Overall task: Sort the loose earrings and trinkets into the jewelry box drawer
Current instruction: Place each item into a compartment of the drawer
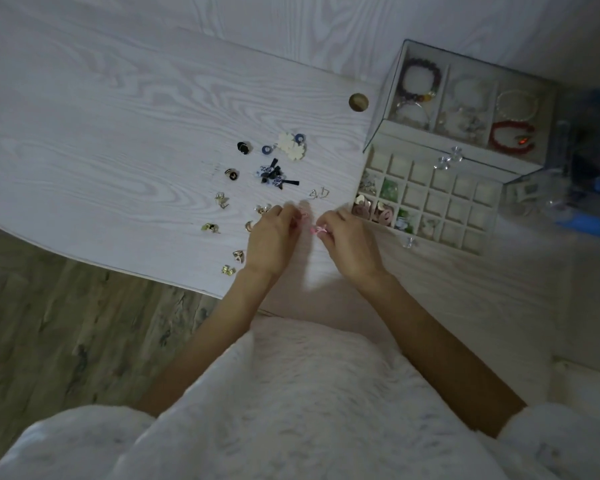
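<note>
no readable text, no labels, no brands, no numbers on anything in view

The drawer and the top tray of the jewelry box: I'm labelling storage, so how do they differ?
The drawer is pulled out and split into many small square cells; the top tray has a few large compartments. The drawer holds small earrings in its left cells, most others bare; the tray holds bracelets. Both are pale-lined.
</note>
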`<state>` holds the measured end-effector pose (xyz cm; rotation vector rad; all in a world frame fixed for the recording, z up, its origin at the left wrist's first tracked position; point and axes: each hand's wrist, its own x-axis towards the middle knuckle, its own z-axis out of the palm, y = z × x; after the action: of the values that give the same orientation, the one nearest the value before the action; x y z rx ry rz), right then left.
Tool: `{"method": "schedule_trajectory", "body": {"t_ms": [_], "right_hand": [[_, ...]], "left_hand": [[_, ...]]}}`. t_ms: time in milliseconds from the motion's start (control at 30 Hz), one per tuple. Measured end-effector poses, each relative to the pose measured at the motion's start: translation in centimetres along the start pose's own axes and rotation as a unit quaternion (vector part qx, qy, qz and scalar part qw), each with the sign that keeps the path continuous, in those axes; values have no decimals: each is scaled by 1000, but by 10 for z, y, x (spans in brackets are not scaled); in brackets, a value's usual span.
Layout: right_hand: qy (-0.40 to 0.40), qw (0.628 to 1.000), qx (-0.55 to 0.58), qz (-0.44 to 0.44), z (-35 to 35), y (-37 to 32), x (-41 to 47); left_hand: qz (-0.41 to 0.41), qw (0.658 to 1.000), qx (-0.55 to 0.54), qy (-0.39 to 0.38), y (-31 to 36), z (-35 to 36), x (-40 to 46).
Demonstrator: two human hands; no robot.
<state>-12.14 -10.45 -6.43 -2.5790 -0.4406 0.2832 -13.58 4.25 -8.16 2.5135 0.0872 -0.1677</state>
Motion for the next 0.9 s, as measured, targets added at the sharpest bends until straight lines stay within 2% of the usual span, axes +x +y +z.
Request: {"method": "schedule_trajectory", "body": {"t_ms": [133, 267, 433, 633, 767, 900], "right_hand": [[80, 996, 34, 22, -32, 16, -22], [154, 980, 78, 101, -63, 43, -30], [168, 960, 138, 176, -71, 82, -15], [146, 958, 134, 207, -72, 96, 4], [161, 963, 87, 196, -70, 106, 0], [138, 972, 35, 187, -71, 109, -8]], "left_hand": [[20, 999, -1, -47, -1, 1, 1], [47, 996, 5, -72, 3, 3, 5], [111, 993, 3, -45, 17, 0, 12], [181, 980, -79, -8, 71, -7, 41], [198, 973, -115, -36, 108, 8, 64], [219, 968, -88, -83, 129, 34, 80]]}}
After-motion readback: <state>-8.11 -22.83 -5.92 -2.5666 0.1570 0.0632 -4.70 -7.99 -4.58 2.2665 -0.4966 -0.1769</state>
